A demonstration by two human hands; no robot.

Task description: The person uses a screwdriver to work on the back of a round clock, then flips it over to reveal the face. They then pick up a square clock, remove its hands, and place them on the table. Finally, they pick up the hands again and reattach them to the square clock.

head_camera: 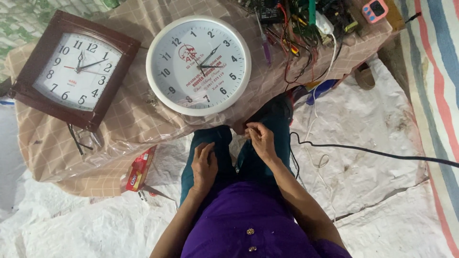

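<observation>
My left hand [204, 166] lies flat on my left thigh, fingers loosely spread and holding nothing. My right hand [260, 138] rests on my right knee with fingertips pinched together near the table's edge; whether something tiny is between them I cannot tell. Just beyond my knees, a round white wall clock [198, 65] lies face up on the low table [119, 138], which has a checked beige cloth under clear plastic. A square dark-brown wall clock [75, 70] lies face up to its left.
Tangled wires, circuit boards and a purple-handled screwdriver [265, 48] crowd the table's far right. A pink timer [375, 10] sits at the top right. A black cable [373, 151] crosses the white floor sheet on the right. A red packet [138, 169] and spectacles [79, 138] lie at the left.
</observation>
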